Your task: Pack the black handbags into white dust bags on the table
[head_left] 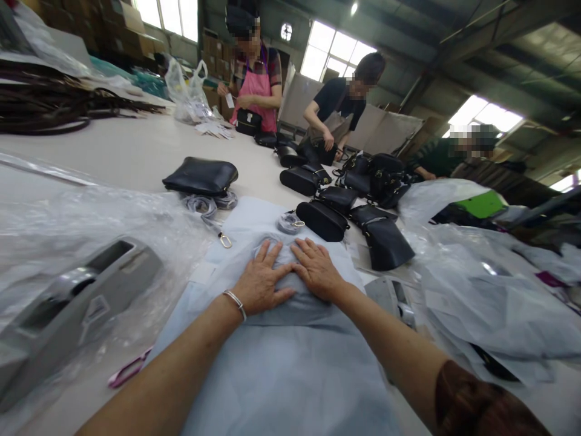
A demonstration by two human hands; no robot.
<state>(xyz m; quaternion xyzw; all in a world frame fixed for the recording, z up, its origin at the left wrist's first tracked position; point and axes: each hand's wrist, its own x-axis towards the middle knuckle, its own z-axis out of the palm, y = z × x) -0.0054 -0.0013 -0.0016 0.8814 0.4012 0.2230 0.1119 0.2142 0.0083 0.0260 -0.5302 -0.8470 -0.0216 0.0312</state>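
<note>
My left hand [263, 278] lies flat with fingers spread on thin whitish tissue paper [290, 357]. Beside it my right hand [318, 269] rests palm down on the same paper, its fingers stretched out and the two thumbs and forefingers close together. Under the paper a dark, rounded shape shows through; it looks like a black bag, mostly hidden. Just beyond my fingertips sits a coiled grey wrapped strap [288, 223] with a gold clasp. Farther left, a black bag [202, 175] lies by another wrapped strap [204, 209] with a gold ring.
Grey tape dispensers stand left [86, 297] and right [393, 297]. Clear plastic sheeting [149, 218] spreads at left, white plastic bags [494, 290] at right. Purple-handled scissors [129, 368] lie near my left forearm. Several black bags [322, 219] pile ahead; three people work across the table.
</note>
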